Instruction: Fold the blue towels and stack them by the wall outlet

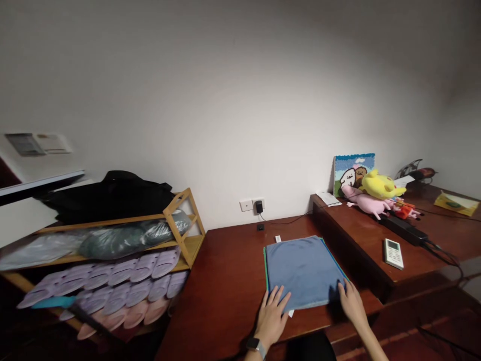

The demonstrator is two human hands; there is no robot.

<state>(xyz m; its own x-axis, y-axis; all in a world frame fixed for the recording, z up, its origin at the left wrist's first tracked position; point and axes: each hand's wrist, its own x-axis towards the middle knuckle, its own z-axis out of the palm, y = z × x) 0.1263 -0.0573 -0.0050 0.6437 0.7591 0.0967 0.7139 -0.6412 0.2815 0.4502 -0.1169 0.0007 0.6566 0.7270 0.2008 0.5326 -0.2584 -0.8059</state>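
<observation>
A blue-grey cloth [304, 271] lies flat and square on the brown wooden desk [221, 281]. Green and bright blue edges peek out from under it, so other cloths seem to be stacked below. White tags stick out at its far and near sides. On the cloth's near left corner rests my left hand [271, 313], fingers spread; a watch is on that wrist. My right hand [352, 302] is at the near right corner, fingers apart, its fingertips at the cloth's edge. Neither hand grasps anything.
To the right, a raised desk section holds a white remote control [393, 253], plush toys [379, 185], a power strip [406, 229] and a dog picture [353, 170]. At left stands a wooden rack [184, 225] with several slippers [124, 271] and a black bag [116, 195].
</observation>
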